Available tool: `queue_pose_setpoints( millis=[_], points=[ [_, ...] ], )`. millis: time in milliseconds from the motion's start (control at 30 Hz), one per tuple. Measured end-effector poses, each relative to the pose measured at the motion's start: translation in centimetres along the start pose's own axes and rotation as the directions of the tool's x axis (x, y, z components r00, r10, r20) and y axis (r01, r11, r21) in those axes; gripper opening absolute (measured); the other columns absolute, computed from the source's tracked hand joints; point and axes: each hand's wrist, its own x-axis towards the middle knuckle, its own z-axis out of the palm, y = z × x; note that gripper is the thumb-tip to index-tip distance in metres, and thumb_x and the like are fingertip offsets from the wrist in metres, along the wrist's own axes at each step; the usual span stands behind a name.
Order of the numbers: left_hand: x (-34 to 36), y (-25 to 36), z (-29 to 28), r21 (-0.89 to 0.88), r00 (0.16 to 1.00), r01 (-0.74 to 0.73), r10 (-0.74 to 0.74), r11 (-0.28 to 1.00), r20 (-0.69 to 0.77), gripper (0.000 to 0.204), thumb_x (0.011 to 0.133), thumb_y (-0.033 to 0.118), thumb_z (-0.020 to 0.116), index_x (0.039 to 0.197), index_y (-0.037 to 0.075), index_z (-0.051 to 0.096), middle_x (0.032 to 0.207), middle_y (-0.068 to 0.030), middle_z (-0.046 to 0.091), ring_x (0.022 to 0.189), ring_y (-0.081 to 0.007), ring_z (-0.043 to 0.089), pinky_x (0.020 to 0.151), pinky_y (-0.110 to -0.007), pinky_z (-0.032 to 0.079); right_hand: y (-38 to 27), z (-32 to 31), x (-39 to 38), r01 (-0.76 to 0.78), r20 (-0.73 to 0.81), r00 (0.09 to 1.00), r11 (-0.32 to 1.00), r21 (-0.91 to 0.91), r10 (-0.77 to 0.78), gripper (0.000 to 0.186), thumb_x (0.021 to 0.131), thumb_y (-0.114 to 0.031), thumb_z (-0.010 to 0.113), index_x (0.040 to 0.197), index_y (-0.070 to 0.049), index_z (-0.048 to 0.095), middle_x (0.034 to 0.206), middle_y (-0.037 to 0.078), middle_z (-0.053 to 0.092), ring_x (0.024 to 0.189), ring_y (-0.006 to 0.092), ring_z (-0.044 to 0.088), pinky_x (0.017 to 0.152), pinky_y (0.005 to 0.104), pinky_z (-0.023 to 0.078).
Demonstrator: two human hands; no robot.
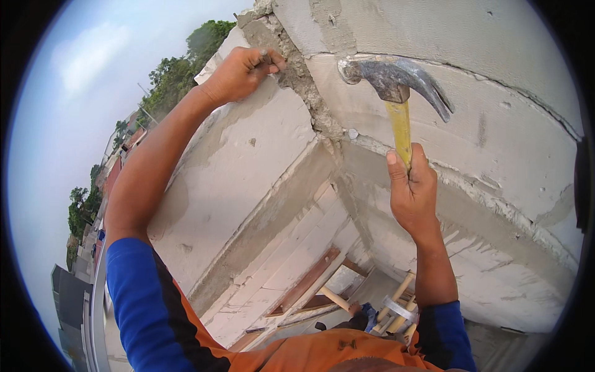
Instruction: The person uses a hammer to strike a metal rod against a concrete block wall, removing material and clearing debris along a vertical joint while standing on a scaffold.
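Observation:
In my right hand (414, 195) is a claw hammer (400, 118), gripped by its yellow handle and held upright. Its worn grey head is raised in front of the pale block wall (496, 149), with the claw pointing right. My left hand (243, 75) is higher up at the left, its fingers pinched round a short dark metal rod (265, 57), perhaps a chisel; most of it is hidden by the fingers. That hand is at a rough mortar joint (294, 68) where two block walls meet. The hammer head is apart from the rod.
Below the corner, a grey concrete beam (254, 229) runs along the left wall. Far down are a wooden frame (307, 282), a wooden ladder-like structure (396, 310) and part of another person (356, 317). Beyond the left wall lie trees (170, 77) and rooftops a long way below.

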Motion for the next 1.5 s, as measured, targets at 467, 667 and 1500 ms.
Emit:
queue_pose_setpoints(
  millis=[467, 667, 1500],
  points=[
    [-1.2, -0.2, 1.9, 0.071, 0.919, -0.261, 0.27, 0.963, -0.287, 0.009, 0.09, -0.012, 0.056, 0.088, -0.007, 0.064, 0.1, -0.0108, 0.07, 0.092, -0.0228, 0.071, 0.083, -0.03, 0.056, 1.7, 2.7, 1.8, -0.027, 0.033, 0.999, 0.995, 0.094, 0.024, 0.018, 0.102, -0.017, 0.056, 0.097, -0.001, 0.05, 0.059, 0.007, 0.048, 0.053, 0.0091, 0.044, 0.05, 0.0282, 0.038],
    [-1.1, 0.0, 2.1, 0.037, 0.929, -0.227, 0.228, 0.973, -0.291, 0.011, 0.086, -0.006, 0.066, 0.094, 0.001, 0.067, 0.088, -0.0105, 0.073, 0.079, -0.0196, 0.071, 0.073, -0.028, 0.055, 1.4, 3.6, 2.7, 0.027, 0.022, 0.999, 0.993, 0.111, -0.03, 0.019, 0.102, -0.018, 0.056, 0.099, -0.001, 0.051, 0.059, 0.008, 0.05, 0.053, 0.0092, 0.045, 0.05, 0.0288, 0.038],
    [-1.1, 0.4, 2.3, 0.029, 0.909, -0.227, 0.223, 0.973, -0.351, 0.01, 0.086, 0.001, 0.068, 0.095, 0.003, 0.072, 0.087, -0.0099, 0.074, 0.08, -0.0191, 0.071, 0.076, -0.03, 0.055, -2.9, 5.1, 5.7, 0.365, 0.104, 0.931, 0.878, -0.31, -0.35, 0.025, 0.096, -0.017, 0.063, 0.089, -0.004, 0.043, 0.058, 0.016, 0.056, 0.048, 0.0376, 0.057, 0.042, 0.0423, 0.042]
  ],
)
